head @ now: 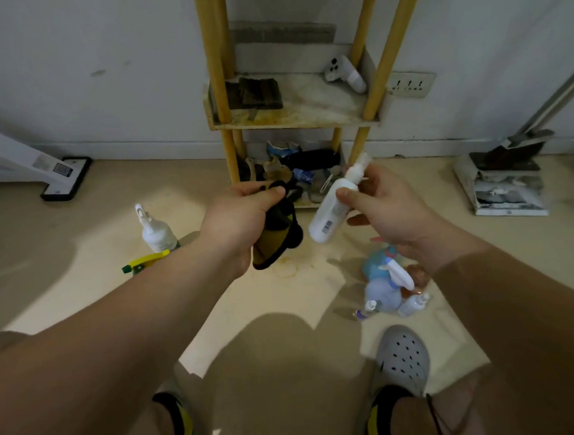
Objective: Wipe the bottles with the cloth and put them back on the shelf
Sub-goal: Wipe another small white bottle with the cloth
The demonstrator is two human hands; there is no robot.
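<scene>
Slanting bottle between thumb and fingers, right hand.

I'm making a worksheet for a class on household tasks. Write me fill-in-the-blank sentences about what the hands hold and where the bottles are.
1. The left hand grips a yellow and black ____.
2. The right hand holds a ____ bottle, tilted, in front of the shelf.
3. The spray bottle left of the left arm stands upright on the ____.

Missing words: cloth; white; floor.
</scene>
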